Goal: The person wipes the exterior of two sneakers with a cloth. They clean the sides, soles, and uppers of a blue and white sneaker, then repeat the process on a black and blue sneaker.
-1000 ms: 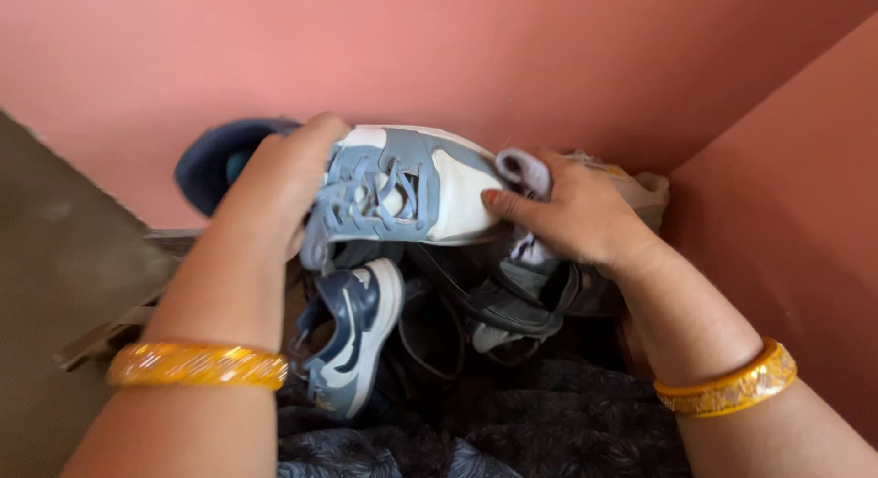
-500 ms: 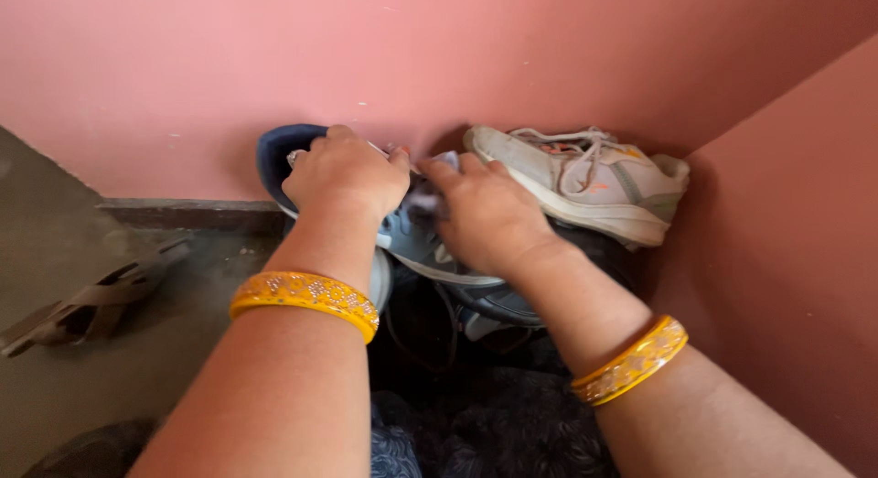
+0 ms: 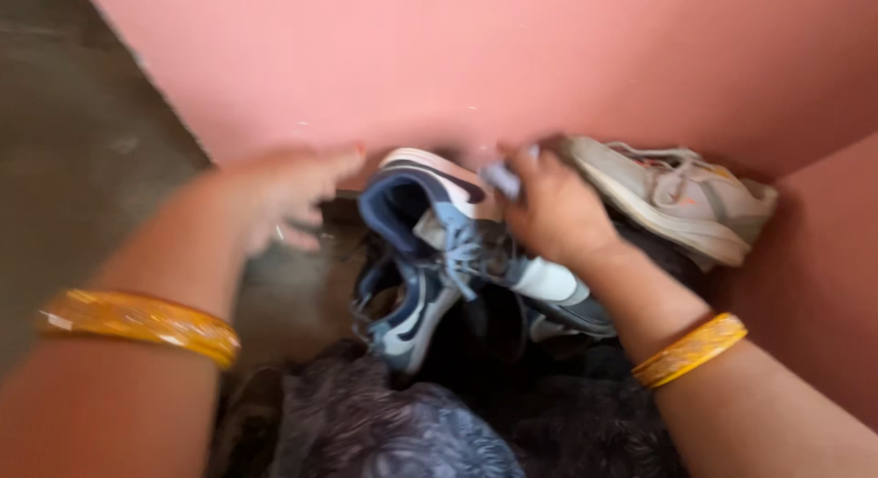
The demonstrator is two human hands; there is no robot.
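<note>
A blue and white sneaker point(image 3: 455, 224) lies tilted against the pink wall on top of a pile of footwear. My right hand point(image 3: 556, 211) rests on the sneaker's upper side and pinches a small pale cloth point(image 3: 501, 178). Left of the sneaker, my left hand point(image 3: 285, 194) is blurred, its fingers spread, and it holds nothing. A matching blue and white sneaker point(image 3: 409, 315) lies below the first one. Both wrists wear yellow bangles.
A worn white sneaker point(image 3: 679, 199) lies in the corner at the right, against the pink walls point(image 3: 512, 66). Dark straps and sandals sit under the shoes. Dark patterned fabric point(image 3: 393, 423) fills the bottom. Grey floor point(image 3: 82, 158) lies at the left.
My left hand has let go of the blue and white sneaker and moved left. The sneaker now lies lower on the pile, with my right hand and cloth still on it.
</note>
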